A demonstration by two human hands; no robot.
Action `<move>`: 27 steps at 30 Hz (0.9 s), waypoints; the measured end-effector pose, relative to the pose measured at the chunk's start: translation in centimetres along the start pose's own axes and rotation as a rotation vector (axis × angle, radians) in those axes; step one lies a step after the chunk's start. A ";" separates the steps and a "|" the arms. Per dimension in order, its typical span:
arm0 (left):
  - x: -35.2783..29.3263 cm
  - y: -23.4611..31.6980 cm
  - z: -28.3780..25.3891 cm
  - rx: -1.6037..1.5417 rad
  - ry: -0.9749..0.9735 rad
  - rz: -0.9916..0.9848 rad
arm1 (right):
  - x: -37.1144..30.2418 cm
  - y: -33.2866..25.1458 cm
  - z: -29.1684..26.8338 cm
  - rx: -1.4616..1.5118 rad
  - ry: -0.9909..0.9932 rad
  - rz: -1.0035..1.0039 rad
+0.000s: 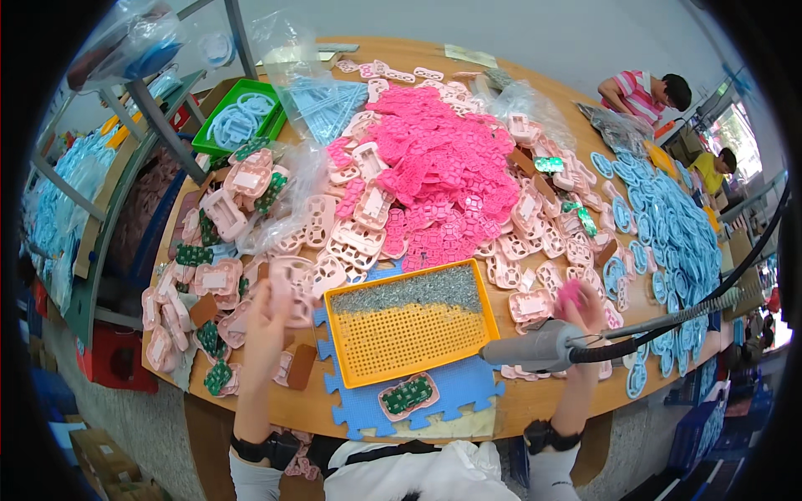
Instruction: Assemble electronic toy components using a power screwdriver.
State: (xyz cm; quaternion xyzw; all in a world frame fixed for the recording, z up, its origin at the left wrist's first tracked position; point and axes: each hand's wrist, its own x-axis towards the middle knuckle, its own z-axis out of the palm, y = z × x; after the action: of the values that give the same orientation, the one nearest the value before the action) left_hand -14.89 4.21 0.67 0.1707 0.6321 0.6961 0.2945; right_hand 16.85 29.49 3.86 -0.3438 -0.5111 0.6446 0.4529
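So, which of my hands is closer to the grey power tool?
Your right. The right hand is just above and to the right of the grey power tool in the picture; the left hand is away past the yellow tray's left side.

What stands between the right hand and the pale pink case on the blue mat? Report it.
In this view, the grey tool and the near right corner of the yellow tray lie across the straight line from the right hand to the pale pink case. How high the tool hangs cannot be told.
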 end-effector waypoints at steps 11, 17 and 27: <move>-10.6 0.6 7.4 -0.364 -0.355 -0.615 | -10.3 -0.8 9.7 -0.632 -0.564 -0.519; -10.6 -0.1 6.7 -0.423 -0.593 -0.785 | -8.3 0.5 9.4 -0.579 -1.036 -0.492; -11.4 0.3 6.4 -0.376 -0.701 -0.686 | -8.6 0.6 9.5 -0.816 -1.098 -0.472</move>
State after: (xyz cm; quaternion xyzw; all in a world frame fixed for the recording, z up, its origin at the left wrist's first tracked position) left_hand -2.32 2.08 3.43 0.1205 0.3793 0.5623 0.7248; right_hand 11.14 18.09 5.42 0.0077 -0.9255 0.3671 0.0934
